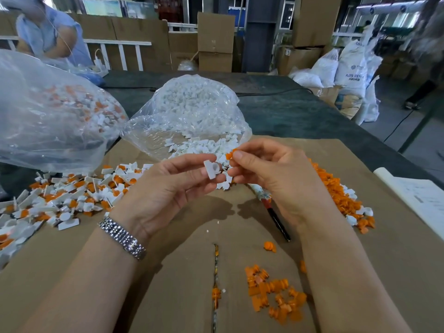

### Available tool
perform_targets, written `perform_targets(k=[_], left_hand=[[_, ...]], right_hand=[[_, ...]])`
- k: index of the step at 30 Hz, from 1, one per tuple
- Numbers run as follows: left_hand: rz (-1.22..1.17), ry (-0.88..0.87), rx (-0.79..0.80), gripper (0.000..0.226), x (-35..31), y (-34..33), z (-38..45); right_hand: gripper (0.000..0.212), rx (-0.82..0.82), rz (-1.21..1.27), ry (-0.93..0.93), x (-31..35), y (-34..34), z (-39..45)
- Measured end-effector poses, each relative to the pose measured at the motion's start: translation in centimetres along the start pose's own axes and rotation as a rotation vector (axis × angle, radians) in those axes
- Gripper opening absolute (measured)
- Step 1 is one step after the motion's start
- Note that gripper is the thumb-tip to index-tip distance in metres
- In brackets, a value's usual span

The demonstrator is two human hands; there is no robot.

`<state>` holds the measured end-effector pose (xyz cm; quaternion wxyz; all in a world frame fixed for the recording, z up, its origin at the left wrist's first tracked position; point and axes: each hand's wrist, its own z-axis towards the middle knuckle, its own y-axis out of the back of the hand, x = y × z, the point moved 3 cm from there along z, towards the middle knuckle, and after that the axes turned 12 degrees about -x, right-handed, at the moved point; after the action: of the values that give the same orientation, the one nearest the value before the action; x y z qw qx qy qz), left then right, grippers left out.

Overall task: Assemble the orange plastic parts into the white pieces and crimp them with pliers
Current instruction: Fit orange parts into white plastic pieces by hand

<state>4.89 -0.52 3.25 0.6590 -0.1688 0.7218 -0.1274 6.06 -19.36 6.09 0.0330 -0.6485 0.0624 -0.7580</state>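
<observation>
My left hand (173, 186) pinches a white piece (212, 168) with a round socket, held above the cardboard. My right hand (271, 169) pinches a small orange part (230, 155) just right of and slightly above the white piece; the two parts are apart. The pliers (276, 217) lie on the cardboard under my right hand, with red and black handles partly hidden. Loose orange parts (274, 292) lie near the front, and another orange heap (341, 195) sits to the right.
A pile of assembled white-and-orange pieces (67, 195) spreads at the left. An open clear bag of white pieces (192, 116) lies behind my hands, and a bigger bag (48, 111) at the left. Paper sheets (418, 195) lie at the right edge. A person (48, 32) stands at the far left.
</observation>
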Motion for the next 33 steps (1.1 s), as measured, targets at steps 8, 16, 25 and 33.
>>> perform_targets(k=[8,16,25,33], left_hand=[[-0.06,-0.032,-0.006,0.023,0.1,-0.6,-0.1],[0.025,-0.188,-0.049,0.023,0.2,-0.5,-0.2],[-0.058,-0.112,-0.03,0.022,0.2,-0.4,0.1],[-0.072,-0.101,-0.006,0.022,0.1,-0.2,0.1]], right_hand=[[0.004,0.01,-0.285,0.177,0.4,-0.5,-0.6],[0.01,-0.064,-0.462,0.22,0.1,-1.5,-1.0],[0.024,0.132,-0.378,0.089,-0.1,-0.9,-0.8],[0.018,0.092,-0.321,0.336,0.9,-1.3,-1.2]])
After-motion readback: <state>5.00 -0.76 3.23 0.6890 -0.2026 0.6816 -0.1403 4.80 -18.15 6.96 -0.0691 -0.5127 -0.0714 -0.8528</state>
